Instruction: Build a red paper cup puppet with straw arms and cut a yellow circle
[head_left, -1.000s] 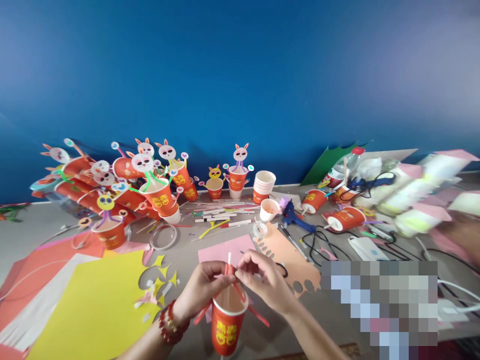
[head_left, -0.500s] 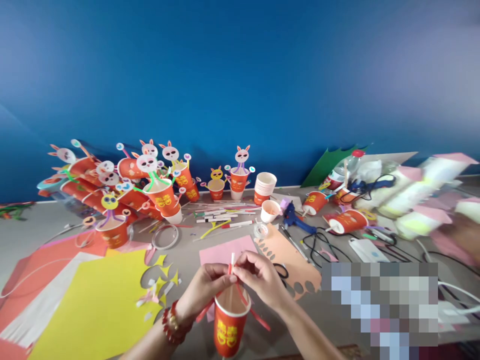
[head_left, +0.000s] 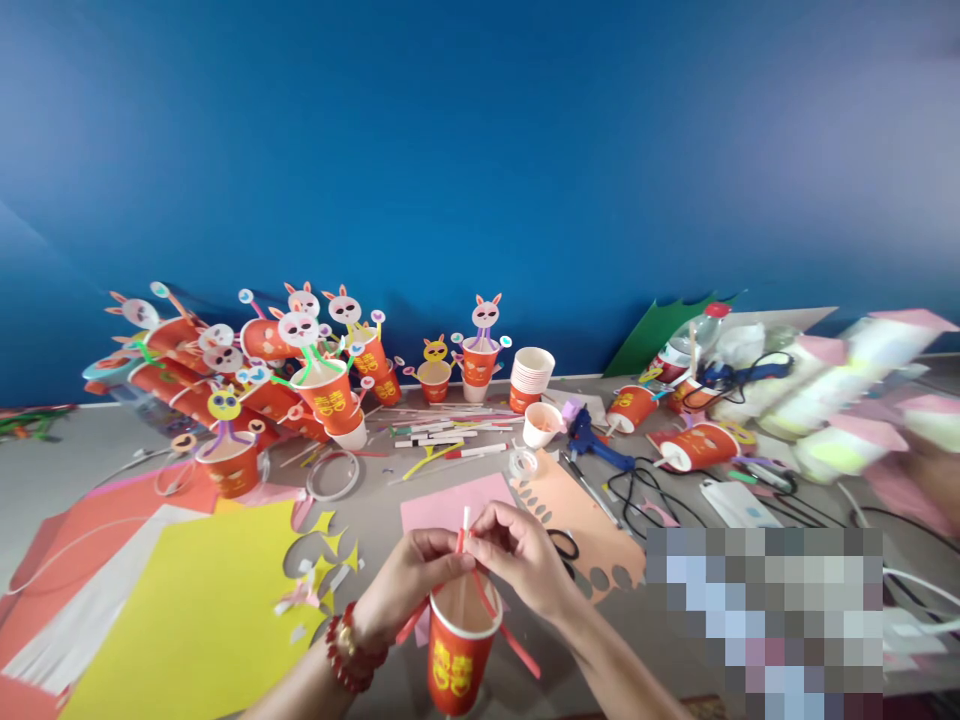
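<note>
A red paper cup [head_left: 459,665] with yellow lettering and a white rim stands upright below my hands. From its opening rises a thin white stick [head_left: 466,518]. Red strips [head_left: 517,650], perhaps pipe cleaners, meet at the stick and hang out over both sides of the rim. My left hand [head_left: 429,562], with a red bead bracelet on its wrist, is closed in a pinch on a red strip beside the stick. Thumb and forefinger of my right hand [head_left: 517,555] pinch at the same spot, closed on the stick. The fingertips partly hide the join.
Finished cup figures [head_left: 322,385] crowd the left rear. Stacked cups [head_left: 532,375], markers [head_left: 435,435] and a blue glue gun [head_left: 600,440] with cables lie behind. Yellow paper [head_left: 187,610] spreads at left; scissors [head_left: 564,545] lie on cut orange paper [head_left: 592,530]. Another person's blurred hand [head_left: 930,475] is far right.
Both hands keep the same pinch above the cup. The view has shifted very slightly, and at far right the other person's hand and the white-and-pink paper thing near it have moved a little.
</note>
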